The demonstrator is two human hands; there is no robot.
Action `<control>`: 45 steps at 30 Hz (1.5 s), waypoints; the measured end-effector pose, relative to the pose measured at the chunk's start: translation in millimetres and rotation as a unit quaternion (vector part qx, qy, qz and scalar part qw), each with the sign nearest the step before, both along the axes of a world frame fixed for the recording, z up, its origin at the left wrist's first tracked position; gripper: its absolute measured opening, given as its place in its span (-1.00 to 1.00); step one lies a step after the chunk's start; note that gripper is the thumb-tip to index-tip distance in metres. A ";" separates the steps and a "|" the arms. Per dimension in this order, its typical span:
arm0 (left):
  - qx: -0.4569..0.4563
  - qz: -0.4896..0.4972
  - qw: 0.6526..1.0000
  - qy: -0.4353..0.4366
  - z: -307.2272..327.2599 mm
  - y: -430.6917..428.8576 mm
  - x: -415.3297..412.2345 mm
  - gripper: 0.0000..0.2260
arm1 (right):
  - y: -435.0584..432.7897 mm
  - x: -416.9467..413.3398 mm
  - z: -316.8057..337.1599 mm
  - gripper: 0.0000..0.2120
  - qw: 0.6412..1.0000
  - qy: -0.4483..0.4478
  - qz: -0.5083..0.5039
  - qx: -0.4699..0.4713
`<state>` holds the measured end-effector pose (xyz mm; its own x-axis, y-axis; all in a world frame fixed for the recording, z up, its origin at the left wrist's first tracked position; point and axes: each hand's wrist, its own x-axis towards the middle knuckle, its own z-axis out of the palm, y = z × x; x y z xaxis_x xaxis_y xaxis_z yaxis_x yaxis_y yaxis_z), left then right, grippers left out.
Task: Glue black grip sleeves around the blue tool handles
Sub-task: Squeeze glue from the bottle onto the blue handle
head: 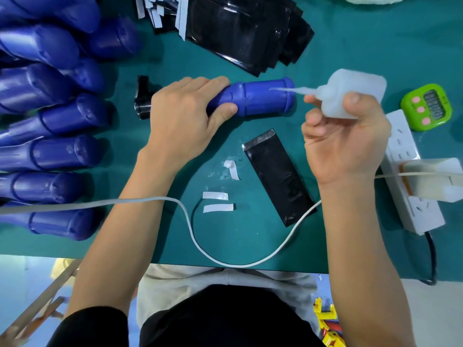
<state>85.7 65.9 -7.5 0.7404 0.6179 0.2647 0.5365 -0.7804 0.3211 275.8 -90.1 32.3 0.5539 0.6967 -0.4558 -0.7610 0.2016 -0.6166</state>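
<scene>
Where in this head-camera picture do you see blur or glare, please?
Head view, left edge: the piled blue handles look soft and smeared. Head view, top: pale glare streaks the glossy black sleeve stack. Head view, centre: the left hand, its blue handle, and the right hand with the glue bottle are fairly sharp.

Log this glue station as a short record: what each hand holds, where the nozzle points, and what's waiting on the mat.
Left hand: grips blue handle, lying on green mat
Right hand: holds glue bottle
Nozzle: tip over the handle's wide section
Loose sleeve: flat on mat, nearer the person
Sleeve stack: far edge
Bare handles: piled at left
White strips: three, beside loose sleeve
</scene>
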 end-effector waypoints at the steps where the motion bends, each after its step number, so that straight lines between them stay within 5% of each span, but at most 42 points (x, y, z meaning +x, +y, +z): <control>1: -0.017 -0.007 1.000 -0.006 -1.1 0.0 -0.4 -0.63 | 1.0 -4.2 2.2 -0.77 1.000 -0.012 -0.008 -0.003; 8: -0.045 -0.007 0.999 -0.006 -7.0 -3.0 3.7 -0.55 | 12.1 -10.8 -5.5 -0.90 0.995 -0.060 -0.077 -0.006; 21: -0.117 0.042 0.989 -0.083 -9.9 -15.5 4.4 -0.54 | 12.0 -7.5 -13.8 -0.71 1.000 -0.004 -0.016 -0.017; 27: -0.066 0.068 0.992 -0.087 -8.6 -16.0 6.0 -0.52 | 16.1 -14.0 -3.5 -0.80 0.993 -0.100 -0.065 -0.024; 33: -0.036 0.030 0.998 0.029 -3.5 -23.4 4.2 -0.38 | 17.8 -12.5 -1.7 -0.70 0.973 -0.222 -0.064 -0.007; 38: -0.112 0.035 0.993 -0.020 -4.9 -21.7 -3.2 -0.53 | 18.8 -19.7 -8.9 -0.58 0.976 -0.196 -0.077 -0.047; 41: -0.092 0.061 0.992 -0.067 -5.3 -28.7 -0.7 -0.54 | 18.1 -21.6 -9.6 -0.68 0.974 -0.201 -0.076 -0.067; 45: -0.091 0.047 0.995 -0.017 -2.5 -27.4 4.3 -0.39 | 15.9 -20.4 -8.8 -0.83 0.960 -0.242 -0.081 -0.113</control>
<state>90.0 38.5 -10.0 0.6694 0.7241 0.1660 0.5915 -0.6547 0.4705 255.4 -74.2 23.5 0.8315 0.4974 -0.2472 -0.3442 0.1120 -0.9322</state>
